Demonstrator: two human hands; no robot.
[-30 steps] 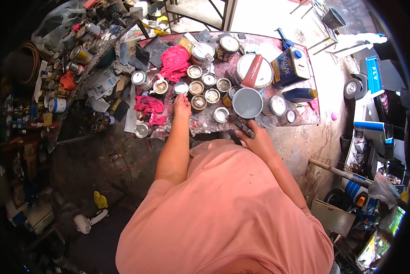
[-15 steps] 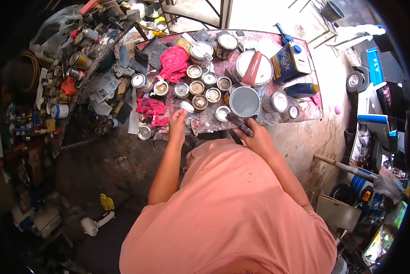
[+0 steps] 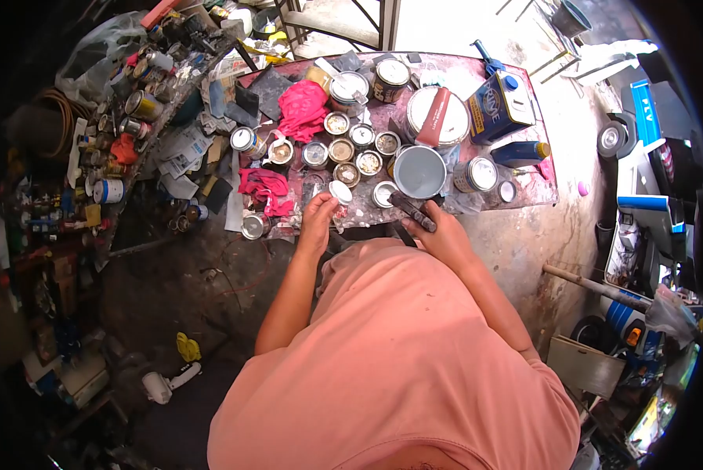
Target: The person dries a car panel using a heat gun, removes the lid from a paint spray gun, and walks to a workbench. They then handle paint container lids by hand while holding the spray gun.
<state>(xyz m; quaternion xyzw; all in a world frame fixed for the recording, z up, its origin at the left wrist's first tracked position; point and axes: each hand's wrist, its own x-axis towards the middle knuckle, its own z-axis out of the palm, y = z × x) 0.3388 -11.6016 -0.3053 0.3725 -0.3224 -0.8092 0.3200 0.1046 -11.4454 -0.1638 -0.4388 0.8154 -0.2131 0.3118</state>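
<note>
A small white round lid is pinched between the fingers of my left hand, above the table's front edge. Behind it stands a small can with its top uncovered, among several other small cans. My right hand is closed on a dark-handled tool, whose far end lies near a small can with a white rim. Just beyond that tool is a grey round container. A reddish-brown tube lies on a large white-lidded can.
Pink cloths lie at the table's left. A blue metal can and a blue bottle are at its right. A cluttered shelf flanks the left side; a pole juts in at the right.
My left hand has drawn back from the small can with its lid and moved right, nearer the table's front edge. My right hand keeps its hold on the tool.
</note>
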